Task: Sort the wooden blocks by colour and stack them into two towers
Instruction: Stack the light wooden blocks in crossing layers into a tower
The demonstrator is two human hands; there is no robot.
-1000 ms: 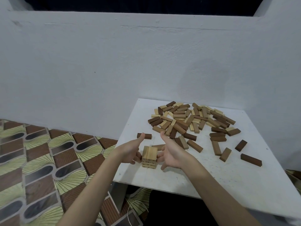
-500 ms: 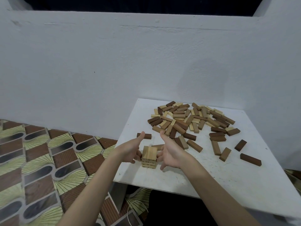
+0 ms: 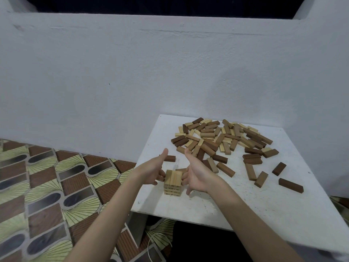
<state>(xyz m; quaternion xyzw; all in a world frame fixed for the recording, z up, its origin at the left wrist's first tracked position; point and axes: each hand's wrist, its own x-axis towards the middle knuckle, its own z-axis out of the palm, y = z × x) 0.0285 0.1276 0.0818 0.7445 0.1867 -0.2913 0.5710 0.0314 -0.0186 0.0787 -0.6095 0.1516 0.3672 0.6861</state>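
Note:
A short tower of light wooden blocks [image 3: 173,181], several layers high, stands near the front left of the white table [image 3: 245,207]. My left hand [image 3: 152,171] touches its left side with the fingertips, thumb pointing up. My right hand [image 3: 198,175] presses the right side the same way. Neither hand holds a block. A mixed pile of light and dark blocks [image 3: 217,138] lies behind the tower. A single dark block [image 3: 170,158] lies just behind my left thumb. A light-brown block behind the tower is partly hidden.
Loose brown blocks lie scattered at the right, among them a dark one [image 3: 290,185] near the table's right edge. A white wall [image 3: 170,72] rises right behind the table. The patterned floor [image 3: 47,186] lies lower at the left, past the table's left edge.

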